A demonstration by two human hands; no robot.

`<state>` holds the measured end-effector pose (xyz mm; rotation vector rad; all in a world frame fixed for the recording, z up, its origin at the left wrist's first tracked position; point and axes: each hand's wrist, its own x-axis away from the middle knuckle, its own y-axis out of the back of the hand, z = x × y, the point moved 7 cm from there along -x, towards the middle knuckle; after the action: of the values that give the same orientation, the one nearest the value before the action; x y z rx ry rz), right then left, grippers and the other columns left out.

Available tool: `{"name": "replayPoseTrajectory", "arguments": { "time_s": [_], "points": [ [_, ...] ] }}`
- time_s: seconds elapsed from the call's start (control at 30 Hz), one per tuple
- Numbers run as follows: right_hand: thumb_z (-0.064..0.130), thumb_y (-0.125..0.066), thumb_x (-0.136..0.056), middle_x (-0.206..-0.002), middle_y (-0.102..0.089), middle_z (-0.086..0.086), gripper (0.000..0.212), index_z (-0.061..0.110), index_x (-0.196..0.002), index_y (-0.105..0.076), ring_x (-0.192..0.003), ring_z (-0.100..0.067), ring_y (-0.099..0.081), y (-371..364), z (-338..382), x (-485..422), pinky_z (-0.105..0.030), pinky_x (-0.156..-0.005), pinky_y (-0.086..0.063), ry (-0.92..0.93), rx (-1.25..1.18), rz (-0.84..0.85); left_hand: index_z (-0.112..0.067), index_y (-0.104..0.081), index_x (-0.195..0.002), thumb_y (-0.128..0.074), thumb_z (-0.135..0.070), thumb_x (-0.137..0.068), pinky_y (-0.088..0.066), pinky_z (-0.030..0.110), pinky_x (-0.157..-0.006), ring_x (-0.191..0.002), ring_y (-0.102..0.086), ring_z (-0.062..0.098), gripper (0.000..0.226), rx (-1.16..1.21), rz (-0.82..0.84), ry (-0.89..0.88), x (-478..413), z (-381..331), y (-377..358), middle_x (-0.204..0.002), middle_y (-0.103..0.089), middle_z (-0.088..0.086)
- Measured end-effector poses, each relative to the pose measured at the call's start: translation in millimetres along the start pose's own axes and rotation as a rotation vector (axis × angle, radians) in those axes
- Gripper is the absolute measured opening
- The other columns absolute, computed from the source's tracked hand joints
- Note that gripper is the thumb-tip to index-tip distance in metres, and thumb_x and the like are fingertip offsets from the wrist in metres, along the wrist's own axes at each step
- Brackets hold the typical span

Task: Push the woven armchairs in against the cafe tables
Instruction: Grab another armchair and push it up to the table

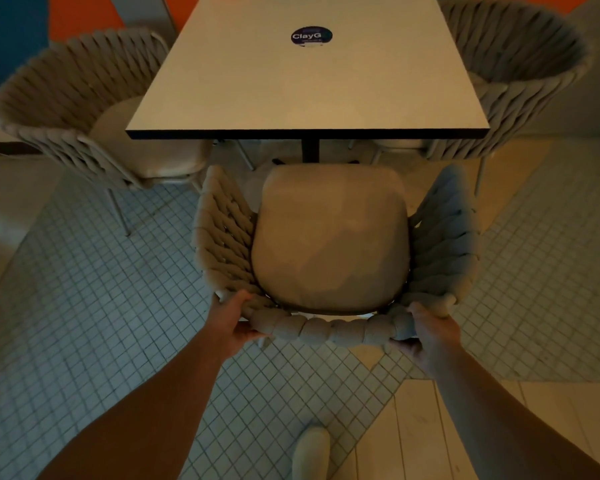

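Armchair [333, 237] before the table [305, 84]; two armchairs [84, 109] flank it.

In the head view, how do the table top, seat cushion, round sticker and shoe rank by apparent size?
1. table top
2. seat cushion
3. shoe, nearest and cropped, so unsure
4. round sticker

One piece of writing can be read: a round dark sticker [311, 36] lies flat on the pale worktop [291, 95], near its far end and about midway between its two long sides. Across the middle of the sticker, large white letters spell "ClayG". The right edge of the word runs into a greenish patch at the sticker's rim, so it is unclear whether more letters follow. A thin line of small print sits above the word and another below it, both too blurred to make out.
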<state>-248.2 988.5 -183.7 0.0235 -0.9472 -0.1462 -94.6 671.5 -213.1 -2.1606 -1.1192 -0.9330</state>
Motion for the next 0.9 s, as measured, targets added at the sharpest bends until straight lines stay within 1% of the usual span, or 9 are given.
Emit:
{"name": "replayPoseTrajectory", "arguments": {
  "time_s": [0.03,0.13,0.17,0.27,0.33,0.47,0.6,0.73,0.9],
  "points": [
    [0.011,-0.062,-0.097,-0.143,-0.045,-0.027,0.046,0.012,-0.14,-0.045,-0.123,-0.054,-0.05,0,2,-2,-0.066,-0.086,-0.053,-0.001,0.009,-0.006,-0.026,-0.05,-0.134,-0.058,-0.008,-0.095,-0.059,0.056,-0.067,-0.101,-0.068,0.041,0.044,-0.004,0.006,-0.008,-1,-1,-2,-0.123,-0.063,0.02],
    [0.011,-0.063,-0.097,-0.14,-0.046,-0.029,0.044,0.011,-0.138,-0.047,-0.118,-0.055,-0.053,3,10,-6,-0.06,-0.075,-0.055,0.008,0.052,-0.029,-0.028,-0.047,-0.137,-0.058,-0.007,-0.094,-0.059,0.06,-0.07,-0.101,-0.068,0.041,0.048,0.005,0.015,-0.011,0,0,-10,-0.121,-0.063,0.019],
    [0.012,-0.063,-0.097,-0.14,-0.046,-0.029,0.045,0.011,-0.138,-0.047,-0.118,-0.055,-0.053,4,13,-8,-0.06,-0.075,-0.055,0.01,0.06,-0.034,-0.028,-0.047,-0.137,-0.058,-0.006,-0.094,-0.059,0.062,-0.071,-0.102,-0.067,0.041,0.049,0.017,0.011,-0.007,0,2,-12,-0.12,-0.063,0.02],
    [0.012,-0.063,-0.097,-0.142,-0.045,-0.028,0.046,0.01,-0.139,-0.046,-0.121,-0.054,-0.052,5,24,-15,-0.064,-0.083,-0.054,0.021,0.064,-0.041,-0.026,-0.047,-0.137,-0.059,-0.003,-0.091,-0.058,0.063,-0.07,-0.104,-0.066,0.043,0.053,0.056,0.001,0.0,-3,6,-20,-0.123,-0.062,0.023],
    [0.011,-0.061,-0.098,-0.141,-0.046,-0.028,0.043,0.008,-0.138,-0.047,-0.12,-0.054,-0.052,5,29,-20,-0.064,-0.084,-0.054,0.033,0.067,-0.021,-0.02,-0.049,-0.135,-0.06,-0.002,-0.09,-0.058,0.059,-0.067,-0.104,-0.067,0.043,0.05,0.058,0.007,-0.002,-3,5,-25,-0.122,-0.063,0.024],
    [0.013,-0.061,-0.098,-0.138,-0.048,-0.028,0.041,0.007,-0.136,-0.048,-0.116,-0.052,-0.055,2,29,-23,-0.056,-0.071,-0.055,0.035,0.066,-0.007,-0.022,-0.05,-0.132,-0.062,-0.005,-0.09,-0.059,0.055,-0.062,-0.103,-0.066,0.041,0.047,0.036,-0.003,0.002,-1,1,-28,-0.121,-0.062,0.021],
    [0.015,-0.063,-0.096,-0.137,-0.049,-0.027,0.043,0.008,-0.136,-0.048,-0.115,-0.051,-0.056,3,27,-23,-0.053,-0.065,-0.055,0.035,0.054,-0.002,-0.022,-0.048,-0.133,-0.06,-0.005,-0.092,-0.059,0.053,-0.059,-0.099,-0.067,0.04,0.046,0.024,0.003,-0.005,4,0,-30,-0.12,-0.062,0.02],
    [0.016,-0.063,-0.097,-0.141,-0.046,-0.026,0.047,0.01,-0.14,-0.045,-0.12,-0.053,-0.054,5,21,-22,-0.058,-0.075,-0.056,0.009,0.044,-0.003,-0.025,-0.048,-0.133,-0.058,-0.005,-0.094,-0.06,0.053,-0.06,-0.1,-0.066,0.04,0.046,0.006,-0.002,-0.01,6,1,-25,-0.121,-0.062,0.02],
    [0.015,-0.062,-0.097,-0.147,-0.042,-0.025,0.049,0.013,-0.142,-0.043,-0.123,-0.054,-0.05,5,16,-22,-0.063,-0.08,-0.055,-0.004,0.033,0.014,-0.028,-0.046,-0.136,-0.058,-0.006,-0.094,-0.059,0.059,-0.069,-0.102,-0.066,0.042,0.048,0.012,0.004,-0.022,6,2,-22,-0.123,-0.06,0.019]
  ]
}}
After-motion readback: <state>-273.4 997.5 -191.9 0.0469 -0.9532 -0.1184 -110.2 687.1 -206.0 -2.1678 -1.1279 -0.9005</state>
